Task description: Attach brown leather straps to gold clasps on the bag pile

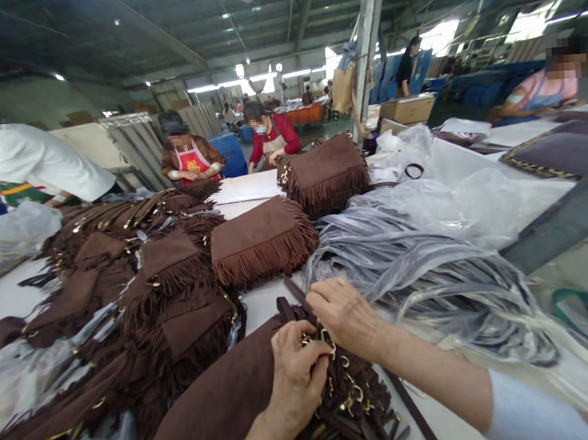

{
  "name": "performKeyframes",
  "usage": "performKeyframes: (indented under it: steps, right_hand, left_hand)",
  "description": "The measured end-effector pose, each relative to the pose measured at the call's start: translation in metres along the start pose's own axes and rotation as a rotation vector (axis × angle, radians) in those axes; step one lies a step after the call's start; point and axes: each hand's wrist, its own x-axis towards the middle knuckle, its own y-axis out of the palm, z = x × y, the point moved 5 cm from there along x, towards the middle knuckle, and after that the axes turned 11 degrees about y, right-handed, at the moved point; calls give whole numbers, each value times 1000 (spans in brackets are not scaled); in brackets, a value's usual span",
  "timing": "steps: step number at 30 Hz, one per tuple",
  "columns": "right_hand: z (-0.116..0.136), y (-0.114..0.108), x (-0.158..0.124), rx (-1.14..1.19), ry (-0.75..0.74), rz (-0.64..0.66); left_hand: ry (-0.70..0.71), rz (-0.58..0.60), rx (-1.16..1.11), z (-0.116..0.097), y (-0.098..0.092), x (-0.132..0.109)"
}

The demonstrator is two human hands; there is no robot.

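Note:
My left hand is closed in a pinch on a small gold metal clasp, beside the edge of a large dark brown suede bag. Just above it, my right hand curls its fingers round a dark brown strap, whose end sticks out past the knuckles. The fingers partly hide the metal parts between the two hands. Below the hands lies a pile of dark straps with gold snap hooks.
Fringed brown bags stand behind my hands, and more are heaped at left. Plastic-wrapped grey straps spread to the right, near clear plastic sheeting. Several people work around the table; a metal post rises behind it.

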Motion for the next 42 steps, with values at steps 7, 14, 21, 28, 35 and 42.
performKeyframes:
  steps: [7, 14, 21, 28, 35, 42]
  right_hand:
    - [10, 39, -95, 465, 246, 47]
    - [-2, 86, -129, 911, 900, -57]
    - [4, 89, -142, 1274, 1149, -168]
    - [5, 93, -153, 1426, 1181, -121]
    - [2, 94, -151, 1497, 1200, -107]
    - [-2, 86, -158, 1250, 900, -177]
  left_hand:
    - [-132, 241, -68, 4, 13, 7]
    - [-10, 394, -149, 7, 18, 5]
    - [94, 448, -217, 1, 14, 9]
    - [60, 590, -163, -5, 8, 25]
    - [-49, 579, -154, -6, 14, 27]
    - [-60, 720, 145, -15, 31, 25]
